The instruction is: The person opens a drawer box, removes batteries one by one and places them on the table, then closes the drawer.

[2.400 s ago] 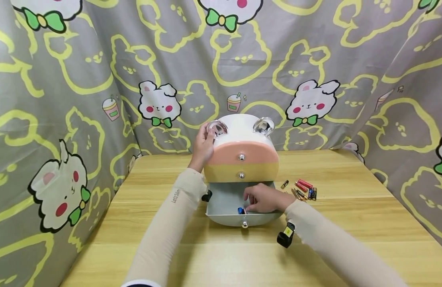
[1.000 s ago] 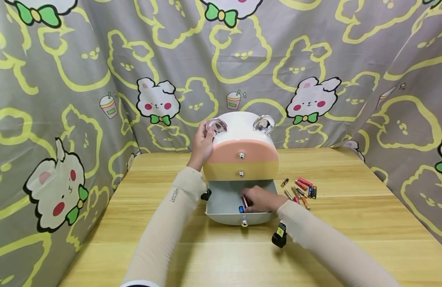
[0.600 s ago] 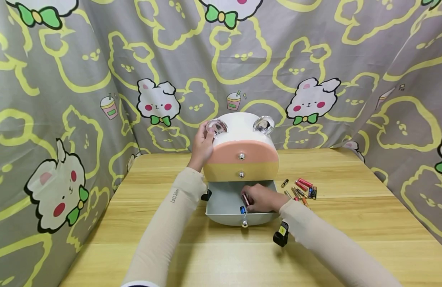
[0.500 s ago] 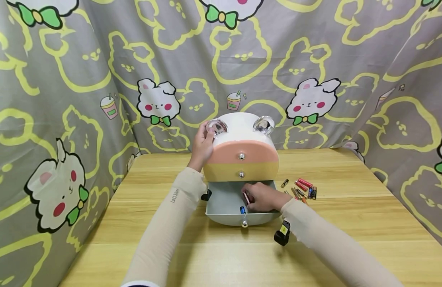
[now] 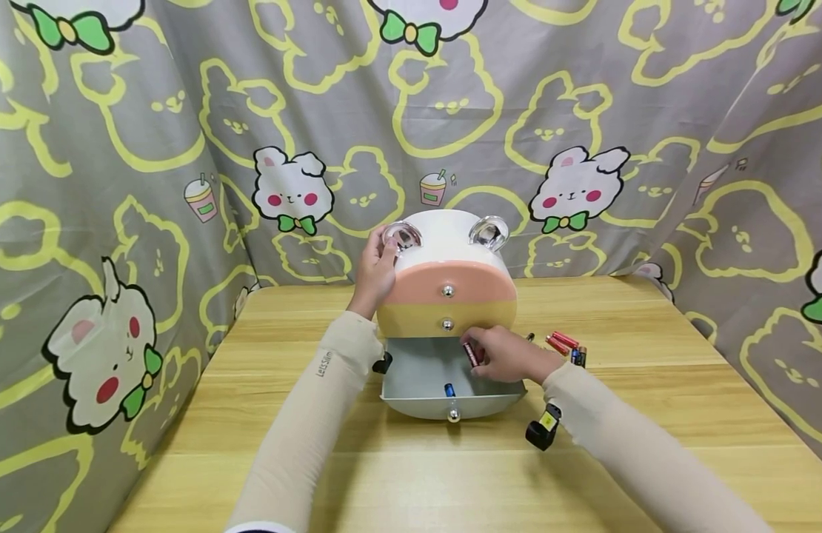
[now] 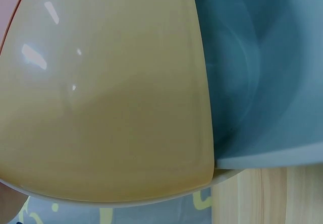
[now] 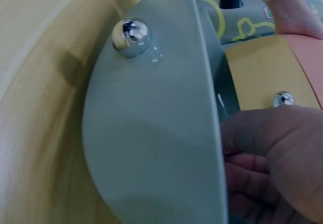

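Note:
A small drawer cabinet (image 5: pixel 447 285) with silver ears stands on the table, its grey bottom drawer (image 5: pixel 411 370) pulled out. My left hand (image 5: pixel 376 270) holds the cabinet's upper left side, thumb by the silver ear (image 5: pixel 403 237). Above the right part of the drawer, my right hand (image 5: pixel 507 354) pinches a dark red battery (image 5: pixel 472 354), which is tilted. A blue battery (image 5: pixel 449 389) lies near the drawer's front wall. In the right wrist view the drawer front (image 7: pixel 151 113) hides the fingertips and the battery. The left wrist view shows the yellow drawer front (image 6: pixel 111 98) close up.
Right of the cabinet lie several loose batteries, among them red ones (image 5: pixel 563 340) and a dark blue one (image 5: pixel 575 357); the right hand and sleeve partly cover this group. Silver knobs (image 5: pixel 447 324) stick out from the drawer fronts. A patterned curtain (image 5: pixel 358 96) surrounds the wooden table (image 5: pixel 411 474).
My right hand has picked the dark red battery up from beside the blue one and moved it back and to the right. The left hand keeps its place on the cabinet.

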{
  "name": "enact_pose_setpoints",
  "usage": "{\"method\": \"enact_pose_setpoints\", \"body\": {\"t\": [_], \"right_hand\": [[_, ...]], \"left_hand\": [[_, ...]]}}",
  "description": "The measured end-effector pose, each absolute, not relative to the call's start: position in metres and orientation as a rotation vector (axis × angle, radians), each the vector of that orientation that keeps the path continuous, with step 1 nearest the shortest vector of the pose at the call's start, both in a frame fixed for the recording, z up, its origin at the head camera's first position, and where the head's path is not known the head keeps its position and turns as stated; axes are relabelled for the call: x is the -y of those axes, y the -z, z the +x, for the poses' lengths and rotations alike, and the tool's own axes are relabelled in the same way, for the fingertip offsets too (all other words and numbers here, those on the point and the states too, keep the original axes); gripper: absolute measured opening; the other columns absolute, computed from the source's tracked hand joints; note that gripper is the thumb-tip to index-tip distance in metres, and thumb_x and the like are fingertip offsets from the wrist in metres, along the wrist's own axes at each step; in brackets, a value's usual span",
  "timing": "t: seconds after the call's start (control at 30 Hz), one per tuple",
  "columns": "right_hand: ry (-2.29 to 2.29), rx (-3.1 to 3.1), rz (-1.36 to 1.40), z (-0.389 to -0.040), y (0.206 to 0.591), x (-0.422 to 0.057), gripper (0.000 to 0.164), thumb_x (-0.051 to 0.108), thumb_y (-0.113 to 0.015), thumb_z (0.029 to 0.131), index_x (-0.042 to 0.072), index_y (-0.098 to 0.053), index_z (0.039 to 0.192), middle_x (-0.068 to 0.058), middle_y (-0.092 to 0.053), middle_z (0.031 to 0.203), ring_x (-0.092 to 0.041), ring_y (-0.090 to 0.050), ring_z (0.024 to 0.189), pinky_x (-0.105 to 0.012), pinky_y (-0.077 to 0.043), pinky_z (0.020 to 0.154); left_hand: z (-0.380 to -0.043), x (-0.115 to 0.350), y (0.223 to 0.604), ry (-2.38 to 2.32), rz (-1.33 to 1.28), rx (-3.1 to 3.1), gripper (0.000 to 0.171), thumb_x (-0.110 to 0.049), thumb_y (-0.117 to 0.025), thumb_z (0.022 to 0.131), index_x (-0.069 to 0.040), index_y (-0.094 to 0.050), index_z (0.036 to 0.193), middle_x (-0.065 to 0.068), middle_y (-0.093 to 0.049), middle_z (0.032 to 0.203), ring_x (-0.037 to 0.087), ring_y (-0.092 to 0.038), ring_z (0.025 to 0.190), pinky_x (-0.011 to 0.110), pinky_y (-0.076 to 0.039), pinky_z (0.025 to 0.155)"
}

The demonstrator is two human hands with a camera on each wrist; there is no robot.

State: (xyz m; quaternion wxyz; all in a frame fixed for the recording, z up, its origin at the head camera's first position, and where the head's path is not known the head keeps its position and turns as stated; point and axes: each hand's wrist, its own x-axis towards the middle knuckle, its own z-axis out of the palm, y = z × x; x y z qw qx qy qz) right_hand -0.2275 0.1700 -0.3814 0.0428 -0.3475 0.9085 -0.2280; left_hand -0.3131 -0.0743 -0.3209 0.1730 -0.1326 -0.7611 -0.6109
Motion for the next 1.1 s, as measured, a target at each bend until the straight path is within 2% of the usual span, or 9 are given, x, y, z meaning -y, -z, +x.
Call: {"method": "enact_pose_setpoints", "body": {"t": [0.33,0.73,1.1], "right_hand": [[0.747,-2.805,-0.909,-0.224,0.376,-0.189,0.045,0.004,-0.075,0.079,0.0,-0.056,0.12,0.001,-0.056,0.079,-0.012,-0.052,0.068,-0.028,-0.046,0.06],[0.798,-2.872,-0.886,-0.223,0.368,-0.218,0.043,0.006,-0.075,0.079,0.002,-0.058,0.118,0.005,-0.057,0.078,-0.011,-0.054,0.069,-0.027,-0.048,0.06],[0.777,-2.895,-0.724,-0.223,0.377,-0.262,0.046,0.006,-0.072,0.08,-0.004,-0.053,0.121,0.0,-0.059,0.08,-0.012,-0.054,0.067,-0.031,-0.048,0.062]], "left_hand": [[-0.313,0.075,0.322,1.737,-0.371,2.147,0.037,-0.023,-0.041,0.105,-0.01,-0.046,0.139,0.011,-0.058,0.127,0.018,-0.052,0.114,0.034,-0.039,0.098],[-0.314,0.075,0.32,1.732,-0.375,2.145,0.037,-0.022,-0.041,0.105,-0.01,-0.046,0.14,0.012,-0.058,0.123,0.019,-0.053,0.107,0.034,-0.041,0.094],[-0.315,0.075,0.321,1.756,-0.386,2.135,0.037,-0.021,-0.041,0.105,-0.009,-0.045,0.14,0.012,-0.059,0.122,0.018,-0.053,0.106,0.034,-0.041,0.094]]}}
